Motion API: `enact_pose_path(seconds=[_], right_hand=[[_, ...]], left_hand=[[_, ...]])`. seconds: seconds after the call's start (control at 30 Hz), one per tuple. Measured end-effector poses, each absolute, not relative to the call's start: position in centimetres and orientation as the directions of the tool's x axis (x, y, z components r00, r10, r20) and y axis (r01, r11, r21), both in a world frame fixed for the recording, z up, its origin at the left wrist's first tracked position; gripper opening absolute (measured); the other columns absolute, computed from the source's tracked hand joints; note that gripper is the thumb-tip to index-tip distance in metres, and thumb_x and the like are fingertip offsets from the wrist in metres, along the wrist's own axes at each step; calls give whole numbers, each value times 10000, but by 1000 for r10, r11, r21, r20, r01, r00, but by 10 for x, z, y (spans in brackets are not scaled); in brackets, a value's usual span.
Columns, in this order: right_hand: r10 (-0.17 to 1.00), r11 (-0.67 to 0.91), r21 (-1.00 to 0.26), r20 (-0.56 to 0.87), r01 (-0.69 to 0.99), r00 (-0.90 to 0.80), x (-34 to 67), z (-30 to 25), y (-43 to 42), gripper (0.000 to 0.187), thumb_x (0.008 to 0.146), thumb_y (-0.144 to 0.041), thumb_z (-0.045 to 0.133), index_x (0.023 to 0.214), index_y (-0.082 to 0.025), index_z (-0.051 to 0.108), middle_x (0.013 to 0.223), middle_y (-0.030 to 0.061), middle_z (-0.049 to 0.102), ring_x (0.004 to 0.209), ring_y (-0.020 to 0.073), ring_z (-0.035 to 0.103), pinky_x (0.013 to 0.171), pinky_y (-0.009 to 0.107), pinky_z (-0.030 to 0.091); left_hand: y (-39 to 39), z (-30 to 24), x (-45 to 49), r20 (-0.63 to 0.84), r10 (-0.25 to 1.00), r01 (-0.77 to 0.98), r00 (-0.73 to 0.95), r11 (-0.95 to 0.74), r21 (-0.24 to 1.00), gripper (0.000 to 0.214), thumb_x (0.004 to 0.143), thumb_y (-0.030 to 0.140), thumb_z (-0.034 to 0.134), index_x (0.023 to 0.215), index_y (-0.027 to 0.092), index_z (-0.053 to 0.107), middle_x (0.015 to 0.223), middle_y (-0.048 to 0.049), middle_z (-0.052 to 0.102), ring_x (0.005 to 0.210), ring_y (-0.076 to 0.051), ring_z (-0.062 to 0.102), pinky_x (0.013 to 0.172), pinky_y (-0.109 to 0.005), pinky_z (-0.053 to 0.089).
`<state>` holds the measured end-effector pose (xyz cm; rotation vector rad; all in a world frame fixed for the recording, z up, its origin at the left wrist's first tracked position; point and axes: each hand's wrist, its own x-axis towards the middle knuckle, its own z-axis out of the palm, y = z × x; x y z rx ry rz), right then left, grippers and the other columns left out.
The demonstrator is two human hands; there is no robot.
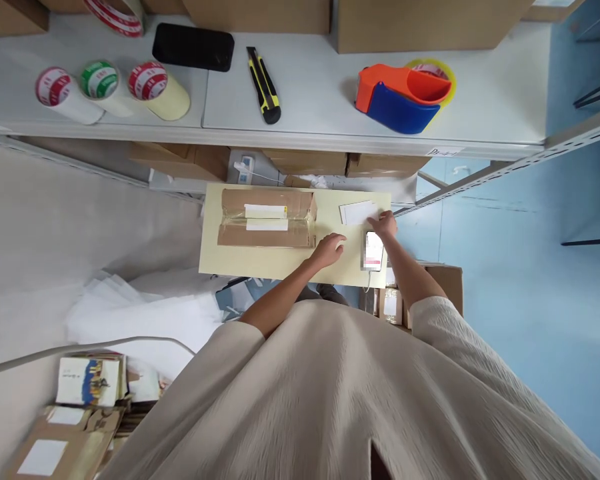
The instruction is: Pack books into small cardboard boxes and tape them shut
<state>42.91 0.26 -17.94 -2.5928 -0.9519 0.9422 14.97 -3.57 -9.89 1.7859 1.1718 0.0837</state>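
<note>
– Right hand point(384, 225)?
– At the white slips point(357, 213), far right on the table point(215, 259); whether clamped on them, cannot tell.
– Left hand point(329, 251)?
– Fingers loosely apart, near the carton's point(267, 237) right end.

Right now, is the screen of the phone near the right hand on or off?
On: the phone near the right hand shows bright and mostly white.

Brown carton point(267, 237), pale-yellow tabletop point(260, 262), white cards point(357, 213)
</note>
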Motion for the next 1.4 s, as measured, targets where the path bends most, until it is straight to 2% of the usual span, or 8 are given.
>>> enact_pose_path(seconds=[0.1,0.37,0.67,0.83,1.0,1.13,1.23,1.4], right_hand=[[640,-768,-425,-496,479,586,429,-179,5,401,881,-402,905,1181,-249,687,1281,145,847,1301,388,758,1230,612,559],[714,-698,-531,-455,481,532,435,-160,-1,130,915,-330,791,993,-225,787,1138,154,891,1143,357,818,1095,493,649],[765,-641,-542,-403,543,502,436,-139,-11,192,1000,-366,720,1026,-208,825,1195,181,885,1174,364,815,1113,488,639],[823,-565,-621,-380,543,422,428,-122,-19,332,1065,-540,676,1039,-230,792,1176,187,870,1127,373,812,1091,507,644],[916,-394,-778,-294,490,272,389,-107,-34,465,1083,-710,634,1138,-270,775,1293,148,842,1140,333,820,1079,476,656],[954,-293,-863,-290,411,72,366,-110,-30,442,1095,-666,605,1168,-281,811,1313,105,853,1184,307,804,1135,470,640],[906,-424,-805,-382,415,184,372,-123,-11,338,1098,-513,578,1135,-262,802,1305,116,865,1160,304,811,1121,466,641],[803,-589,-597,-510,545,309,389,-149,34,102,1033,-344,706,1030,-264,769,1216,140,872,1205,354,792,1115,454,636]], left_hand=[[-35,-103,150,-414,747,669,521,-56,741,433,1086,181,581,1464,214,790,1526,-151,785,1403,-308,763,1296,-501,581],[-25,-110,160,-444,735,671,513,-21,741,415,1083,170,575,1433,195,797,1489,-158,792,1366,-301,772,1260,-486,601],[-13,-107,172,-448,743,651,496,22,758,401,1090,152,580,1429,183,791,1527,-166,782,1384,-302,771,1263,-478,597],[-5,-97,179,-453,776,611,439,112,784,337,1082,153,618,1366,189,796,1478,-160,805,1336,-288,789,1206,-441,619],[3,-85,191,-510,813,491,280,336,804,349,1167,359,665,1482,218,713,1459,-150,831,1326,-291,807,1131,-394,619],[8,-86,195,-555,830,409,62,486,773,433,1161,508,718,1495,237,668,1420,-152,848,1337,-309,806,1090,-379,600],[14,-94,193,-558,824,432,-94,539,723,290,1159,445,713,1351,228,706,1354,-154,852,1273,-307,811,1054,-381,595],[28,-112,191,-496,852,516,-168,505,692,188,1177,397,643,1114,240,726,1153,-105,833,1152,-283,798,1033,-380,594]])
